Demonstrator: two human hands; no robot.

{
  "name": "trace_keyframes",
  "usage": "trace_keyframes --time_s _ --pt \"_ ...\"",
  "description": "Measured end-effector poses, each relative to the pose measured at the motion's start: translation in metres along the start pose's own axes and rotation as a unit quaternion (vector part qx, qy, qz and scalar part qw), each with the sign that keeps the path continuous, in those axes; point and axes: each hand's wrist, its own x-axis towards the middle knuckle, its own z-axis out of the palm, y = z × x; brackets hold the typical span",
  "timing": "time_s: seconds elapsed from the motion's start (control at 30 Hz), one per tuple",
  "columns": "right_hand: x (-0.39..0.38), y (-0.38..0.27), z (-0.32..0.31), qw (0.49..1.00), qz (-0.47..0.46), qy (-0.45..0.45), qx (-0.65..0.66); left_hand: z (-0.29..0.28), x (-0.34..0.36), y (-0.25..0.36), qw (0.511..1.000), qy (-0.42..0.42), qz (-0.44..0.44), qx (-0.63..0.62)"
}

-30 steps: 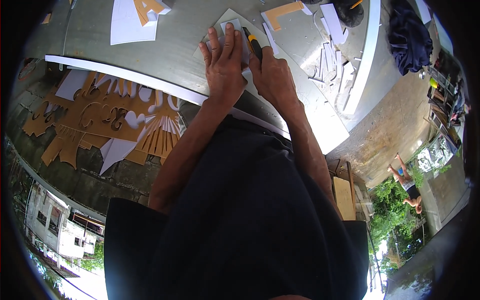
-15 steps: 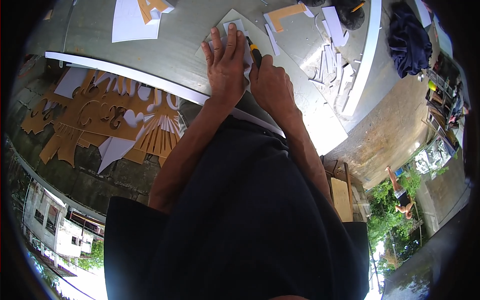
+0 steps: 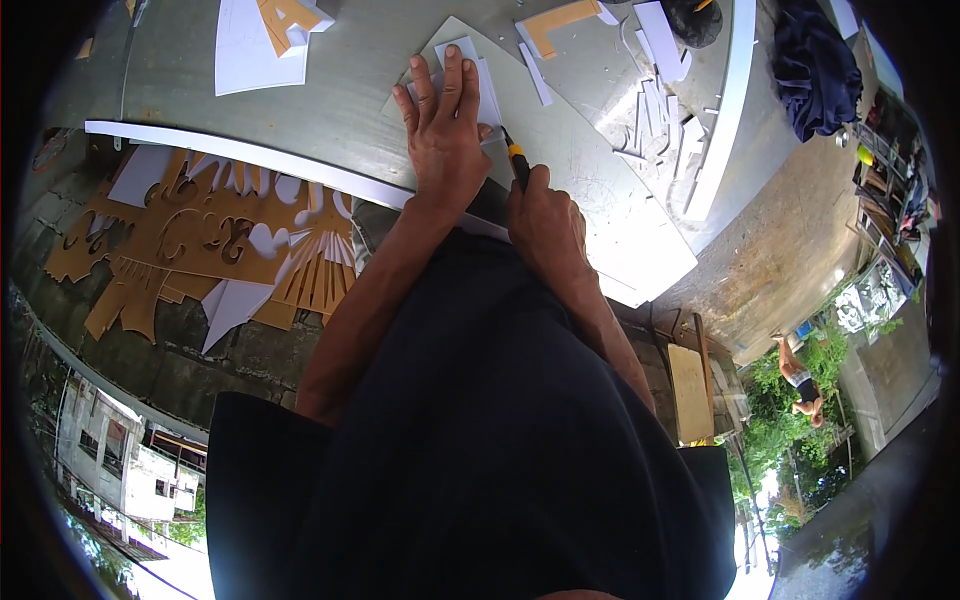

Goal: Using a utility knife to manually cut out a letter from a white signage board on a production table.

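My left hand (image 3: 440, 140) lies flat, fingers stretched out, pressing on a small white sheet piece (image 3: 487, 95). That piece rests on a pale board (image 3: 640, 245) on the grey table. My right hand (image 3: 548, 220) is closed round a yellow and black utility knife (image 3: 518, 165). The knife's tip points away from me and reaches the lower right edge of the white piece, just right of my left hand. Part of the white piece is hidden under my left palm and fingers.
Narrow white offcuts (image 3: 655, 115) lie right of the board, near a brown L-shaped piece (image 3: 550, 35). A white strip (image 3: 735, 100) stands farther right, with dark cloth (image 3: 815, 70) beyond. Brown cut-out sheets (image 3: 190, 235) lie below the table at left. Another person (image 3: 803, 385) is in the distance.
My right hand has drawn the knife toward me along the white piece's edge. My left hand has stayed on the piece, shifting slightly left in view.
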Motion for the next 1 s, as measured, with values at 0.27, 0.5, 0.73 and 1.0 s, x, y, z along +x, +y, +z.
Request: trace_keyframes --time_s 0.27,0.5,0.73,1.0 --pt "0.005 0.016 0.007 0.999 -0.01 0.032 0.015 0.002 0.001 -0.004 1.0 0.0 0.014 0.002" --pt "0.001 0.042 0.031 0.98 -0.075 0.058 0.177 -0.007 -0.007 -0.014 0.999 -0.013 0.038 -0.012" --pt "-0.003 0.044 0.03 0.977 -0.095 0.171 0.083 -0.027 -0.013 -0.05 0.993 -0.042 0.103 -0.032" --pt "0.016 0.037 0.0 0.951 -0.068 0.196 0.228 -0.035 0.007 -0.021 0.995 0.031 0.079 0.042"
